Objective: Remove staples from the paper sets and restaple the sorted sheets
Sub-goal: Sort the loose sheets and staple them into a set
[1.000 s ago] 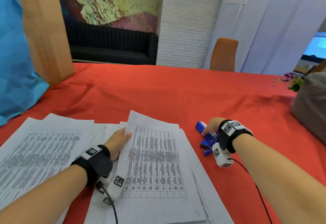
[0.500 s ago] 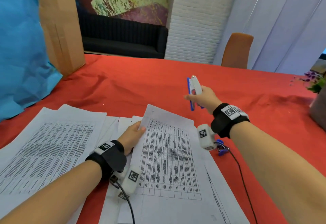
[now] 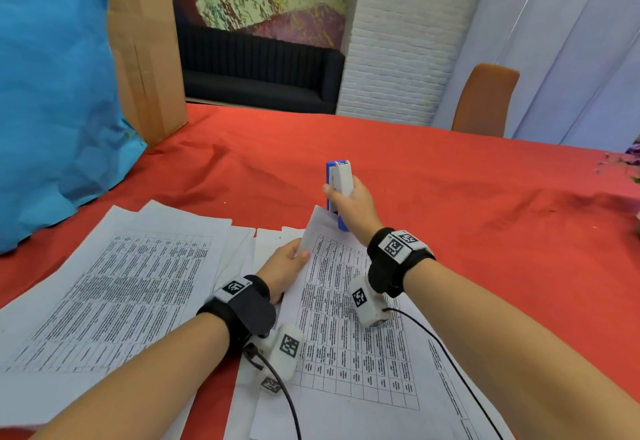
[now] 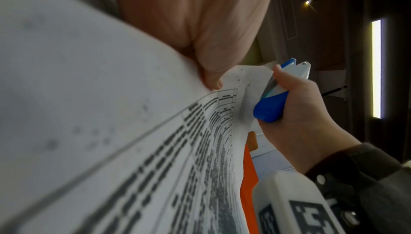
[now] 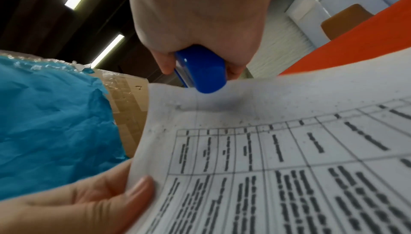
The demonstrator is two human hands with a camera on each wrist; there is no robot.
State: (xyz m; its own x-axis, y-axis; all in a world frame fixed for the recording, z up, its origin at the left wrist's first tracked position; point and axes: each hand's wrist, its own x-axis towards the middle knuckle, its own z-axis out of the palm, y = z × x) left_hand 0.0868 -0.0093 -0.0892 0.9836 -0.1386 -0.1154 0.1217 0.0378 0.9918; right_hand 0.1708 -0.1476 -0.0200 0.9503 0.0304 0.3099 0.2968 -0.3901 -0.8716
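A set of printed sheets (image 3: pixel 349 318) lies on the red tablecloth (image 3: pixel 450 217) in front of me, its far left corner lifted. My left hand (image 3: pixel 287 266) pinches that left edge, thumb on top (image 5: pixel 138 185). My right hand (image 3: pixel 353 204) grips a blue and white stapler (image 3: pixel 339 183) upright just beyond the top edge of the sheets. In the wrist views the stapler's blue end (image 5: pixel 200 69) hangs right at the paper's top edge (image 4: pixel 269 104). Another spread of printed sheets (image 3: pixel 114 287) lies to the left.
A blue crumpled sheet (image 3: pixel 52 93) and a tall cardboard box (image 3: pixel 145 51) stand at the left. An orange chair (image 3: pixel 485 103) is behind the far table edge. Purple flowers (image 3: pixel 630 162) sit at the right edge. Cables run from both wrist devices across the papers.
My right hand picked the stapler up from the table at the right, raised it, and brought it left to the top edge of the sheets. My left hand lifted the corner.
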